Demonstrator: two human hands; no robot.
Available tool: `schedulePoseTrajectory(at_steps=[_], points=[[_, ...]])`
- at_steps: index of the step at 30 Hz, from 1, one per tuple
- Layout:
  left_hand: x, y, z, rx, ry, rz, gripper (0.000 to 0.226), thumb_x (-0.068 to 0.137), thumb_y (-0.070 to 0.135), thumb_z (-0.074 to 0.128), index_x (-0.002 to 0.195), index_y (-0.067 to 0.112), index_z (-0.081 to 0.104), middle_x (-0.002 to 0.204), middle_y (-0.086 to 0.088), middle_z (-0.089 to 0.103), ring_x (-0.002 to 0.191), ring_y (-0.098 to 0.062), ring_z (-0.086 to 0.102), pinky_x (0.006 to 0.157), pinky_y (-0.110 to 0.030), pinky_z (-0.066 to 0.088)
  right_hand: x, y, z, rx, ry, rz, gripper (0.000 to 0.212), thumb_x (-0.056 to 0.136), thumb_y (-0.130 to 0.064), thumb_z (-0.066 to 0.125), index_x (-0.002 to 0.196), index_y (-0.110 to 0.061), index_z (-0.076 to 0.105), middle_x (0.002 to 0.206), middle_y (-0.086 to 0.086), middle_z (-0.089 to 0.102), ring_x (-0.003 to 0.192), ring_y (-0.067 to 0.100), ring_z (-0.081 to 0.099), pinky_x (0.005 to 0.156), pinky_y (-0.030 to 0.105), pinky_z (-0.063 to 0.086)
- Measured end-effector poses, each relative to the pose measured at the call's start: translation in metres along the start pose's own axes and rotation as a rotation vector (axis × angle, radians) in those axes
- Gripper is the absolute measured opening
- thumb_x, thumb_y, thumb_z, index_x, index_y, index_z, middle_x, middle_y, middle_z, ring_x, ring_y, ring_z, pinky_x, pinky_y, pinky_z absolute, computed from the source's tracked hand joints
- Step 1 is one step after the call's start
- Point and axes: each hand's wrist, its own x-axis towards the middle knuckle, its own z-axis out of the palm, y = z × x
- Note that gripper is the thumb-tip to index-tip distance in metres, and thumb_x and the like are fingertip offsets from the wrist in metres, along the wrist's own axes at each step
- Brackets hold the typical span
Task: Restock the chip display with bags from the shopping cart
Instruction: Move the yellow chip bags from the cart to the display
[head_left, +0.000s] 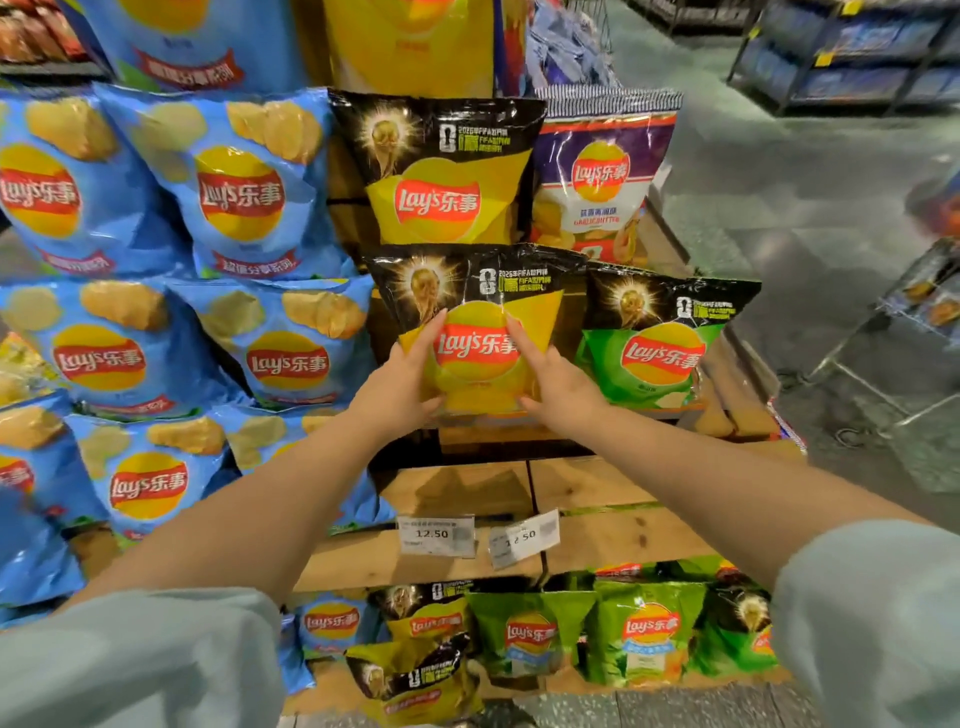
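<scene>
Both hands, left hand (402, 384) and right hand (558, 387), press flat-fingered on yellow chip bag (475, 332); light, puffy, crushable; hold side edges.

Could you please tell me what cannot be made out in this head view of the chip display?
- Yellow bag: lower front covered by the left hand and right hand.
- Price tags: small print blurred; only 12.50 is readable.
- Shopping cart: cut off by the top edge, contents blurred.
- Purple bag: bottom hidden behind the front bags.
</scene>
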Motion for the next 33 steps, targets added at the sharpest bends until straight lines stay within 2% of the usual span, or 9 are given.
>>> schedulePoseTrajectory(at_steps=[6,11,14,17,21,25,28,33], points=[[0.017,-0.018,0.007,0.017,-0.007,0.013,0.102,0.086,0.023,0.072,0.136,0.055,-0.011,0.145,-0.021,0.03,0.118,-0.04,0.052,0.097,-0.047,0.047,0.018,0.005,0.014,-0.074,-0.024,0.013,0.09,0.098,-0.023,0.052,0.138,-0.045,-0.025,0.134,0.017,0.043,0.113,0.033,0.054,0.086,0.042,0.048],[0.028,-0.035,0.013,0.033,-0.037,0.033,0.101,0.09,0.015,0.066,0.131,0.057,-0.017,0.142,-0.022,0.031,0.115,-0.04,0.054,0.096,-0.048,0.048,0.032,0.003,0.019,-0.123,-0.05,0.031,0.083,0.101,-0.022,0.047,0.145,-0.039,-0.021,0.136,0.017,0.041,0.116,0.033,0.052,0.086,0.041,0.047],[0.033,-0.044,0.016,0.066,-0.059,0.039,0.096,0.093,0.015,0.062,0.131,0.055,-0.017,0.14,-0.025,0.032,0.113,-0.043,0.054,0.096,-0.05,0.048,0.043,0.005,0.027,-0.136,-0.07,0.017,0.082,0.101,-0.023,0.045,0.133,-0.043,-0.028,0.133,0.02,0.042,0.114,0.034,0.053,0.09,0.044,0.046],[0.036,-0.051,0.019,0.063,-0.059,0.061,0.087,0.094,0.01,0.056,0.133,0.05,-0.01,0.149,-0.027,0.023,0.12,-0.045,0.049,0.1,-0.048,0.042,0.05,0.007,0.035,-0.155,-0.084,0.033,0.075,0.103,-0.026,0.04,0.127,-0.045,-0.029,0.135,0.021,0.038,0.116,0.035,0.051,0.092,0.042,0.044],[0.038,-0.061,0.03,0.072,-0.064,0.059,0.084,0.094,0.007,0.053,0.133,0.048,-0.01,0.151,-0.028,0.018,0.12,-0.045,0.048,0.103,-0.047,0.04,0.053,0.009,0.049,-0.158,-0.102,0.053,0.07,0.104,-0.026,0.036,0.128,-0.044,-0.027,0.142,0.023,0.031,0.126,0.037,0.043,0.094,0.042,0.043],[0.041,-0.071,0.041,0.099,-0.09,0.039,0.083,0.096,0.011,0.052,0.134,0.049,-0.012,0.151,-0.027,0.016,0.123,-0.044,0.046,0.105,-0.046,0.039,0.057,0.011,0.065,-0.164,-0.123,0.11,0.072,0.104,-0.023,0.037,0.145,-0.038,-0.021,0.144,0.023,0.03,0.13,0.038,0.04,0.096,0.043,0.042],[0.046,-0.075,0.048,0.175,-0.139,0.043,0.085,0.097,0.016,0.051,0.13,0.05,-0.02,0.147,-0.029,0.022,0.122,-0.045,0.046,0.102,-0.046,0.041,0.059,0.013,0.078,-0.153,-0.127,0.169,0.076,0.103,-0.02,0.04,0.147,-0.039,-0.019,0.145,0.023,0.027,0.131,0.039,0.038,0.095,0.043,0.043],[0.045,-0.072,0.046,0.262,-0.181,0.006,0.097,0.093,0.027,0.06,0.128,0.05,-0.027,0.145,-0.028,0.024,0.118,-0.043,0.049,0.102,-0.046,0.041,0.055,0.005,0.076,-0.099,-0.098,0.147,0.083,0.1,-0.022,0.046,0.147,-0.04,-0.02,0.148,0.021,0.023,0.128,0.038,0.04,0.098,0.045,0.043]])
